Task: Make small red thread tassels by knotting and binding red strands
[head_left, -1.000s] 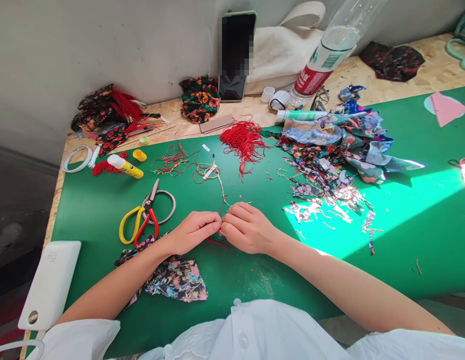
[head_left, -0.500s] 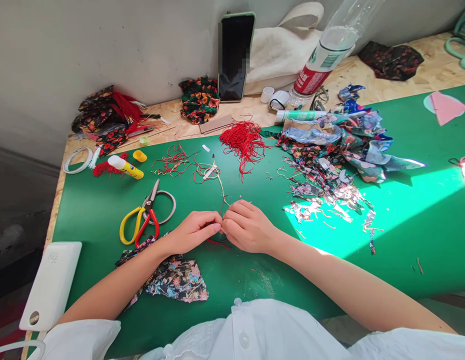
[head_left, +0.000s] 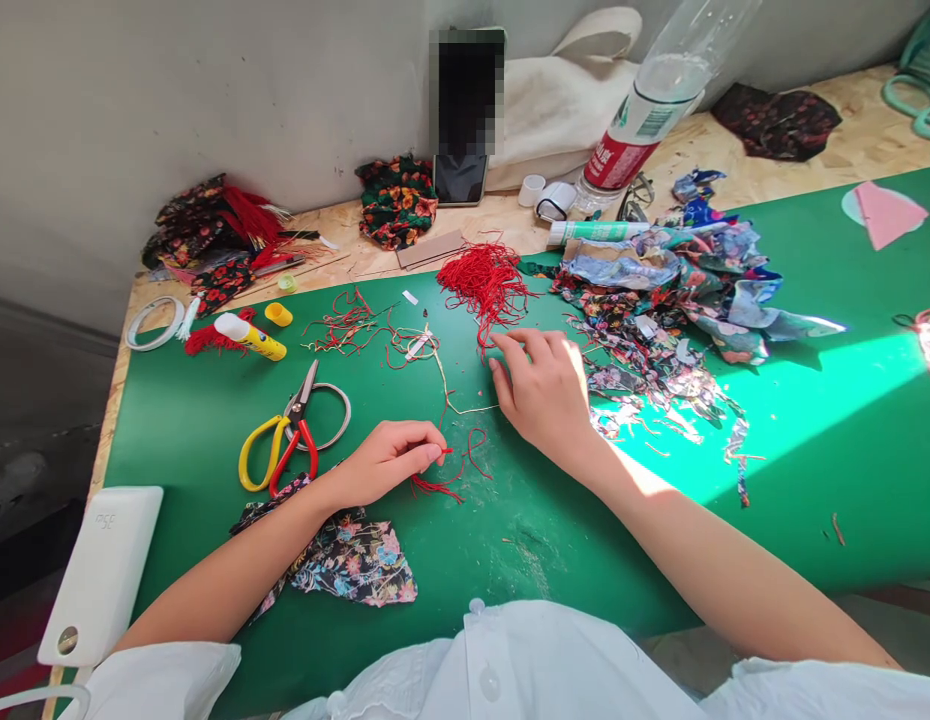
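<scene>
My left hand (head_left: 386,462) rests on the green mat (head_left: 172,420), its fingers pinched on a short bundle of red thread (head_left: 439,484) that trails to the right. My right hand (head_left: 544,385) lies farther up the mat with fingers stretched out, fingertips at the lower edge of the big pile of red thread (head_left: 486,282). A pale cord (head_left: 454,400) runs on the mat just left of it. Nothing shows in the right hand.
Yellow-and-red scissors (head_left: 281,440) lie over a metal ring (head_left: 331,415) to the left. A floral fabric piece (head_left: 352,560) lies under my left forearm. Fabric scraps (head_left: 660,300) heap at right. A glue stick (head_left: 247,335), bottle (head_left: 645,110), phone (head_left: 465,120) and white power bank (head_left: 97,575) stand around.
My right hand has left the left hand and moved up and right to the red thread pile, its fingers now spread. The left hand stays put, still pinching the red thread.
</scene>
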Tool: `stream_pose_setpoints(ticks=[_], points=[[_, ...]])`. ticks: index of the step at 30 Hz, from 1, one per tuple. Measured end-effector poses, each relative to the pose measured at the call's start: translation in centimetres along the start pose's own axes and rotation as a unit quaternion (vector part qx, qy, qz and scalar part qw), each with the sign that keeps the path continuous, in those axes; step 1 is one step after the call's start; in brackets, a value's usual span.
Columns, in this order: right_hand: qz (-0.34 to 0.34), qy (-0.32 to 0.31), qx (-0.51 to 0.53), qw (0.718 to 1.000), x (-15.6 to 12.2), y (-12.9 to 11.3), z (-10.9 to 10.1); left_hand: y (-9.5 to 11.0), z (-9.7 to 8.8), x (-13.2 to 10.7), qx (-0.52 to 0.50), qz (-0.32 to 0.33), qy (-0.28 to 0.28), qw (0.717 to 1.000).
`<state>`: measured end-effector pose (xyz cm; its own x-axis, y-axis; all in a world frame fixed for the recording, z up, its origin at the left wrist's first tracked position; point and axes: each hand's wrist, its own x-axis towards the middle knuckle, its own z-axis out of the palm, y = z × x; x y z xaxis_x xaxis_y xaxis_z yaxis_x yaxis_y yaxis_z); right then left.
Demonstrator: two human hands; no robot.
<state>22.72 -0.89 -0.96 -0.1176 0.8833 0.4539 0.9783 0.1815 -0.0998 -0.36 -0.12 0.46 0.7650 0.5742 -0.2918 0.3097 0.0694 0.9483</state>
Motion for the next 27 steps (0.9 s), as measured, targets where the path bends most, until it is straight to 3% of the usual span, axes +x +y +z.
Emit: stream_pose_setpoints(ticks=[4,10,19,24,27], points=[[0.024,-0.017,-0.007,1.000,0.4,0.9,0.7,-0.1,0.0,0.0,0.017,0.024,0.004,1.000],[0.027,-0.035,-0.021,0.999,0.5,1.0,0.9,0.0,-0.1,0.0,0.003,0.166,-0.019,0.986],[0.013,-0.053,-0.036,0.998,0.4,0.6,0.8,-0.3,-0.2,-0.1,-0.001,0.185,0.036,0.982],[-0.016,-0.001,-0.006,1.000,0.3,0.1,0.2,-0.8,-0.2,0.2,-0.035,0.219,0.057,0.973],[-0.050,0.037,0.036,0.997,-0.1,-0.8,-0.3,-1.3,-0.1,0.4,-0.077,0.208,0.074,0.972]])
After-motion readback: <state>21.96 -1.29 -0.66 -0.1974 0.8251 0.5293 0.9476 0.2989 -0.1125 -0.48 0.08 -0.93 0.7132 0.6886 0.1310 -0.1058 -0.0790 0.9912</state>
